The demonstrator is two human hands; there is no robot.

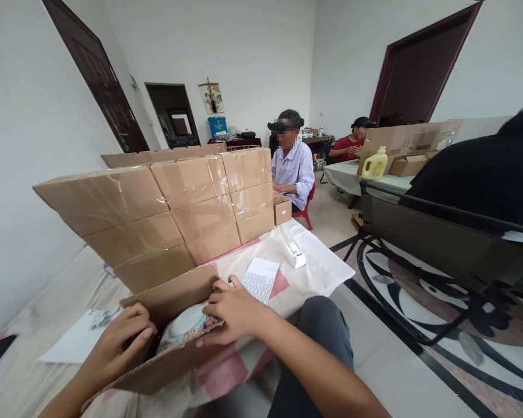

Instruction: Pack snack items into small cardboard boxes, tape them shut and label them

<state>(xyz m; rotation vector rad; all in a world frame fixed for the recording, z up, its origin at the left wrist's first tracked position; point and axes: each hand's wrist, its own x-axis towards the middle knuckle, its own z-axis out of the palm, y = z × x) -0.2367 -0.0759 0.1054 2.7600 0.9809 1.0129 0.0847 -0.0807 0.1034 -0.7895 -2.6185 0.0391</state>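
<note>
An open cardboard box [176, 357] stands in front of me at the table's near edge. Inside lies a pale round object [189, 322] with a colourful printed pattern around it; its kind is not clear. My left hand [124, 339] is curled over the box's left end, with some fingertips hidden. At the right end, my right hand [237, 307] grips the rim, its thumb outside and its fingers bent over the top.
A wall of taped cartons [192, 203] rises behind the box. To the right lie a sheet of oval labels [260, 278] and a white tape dispenser [294, 254]. White paper [76, 337] lies left. A seated person [294, 165] works beyond; a yellow bottle [375, 164] stands on another table.
</note>
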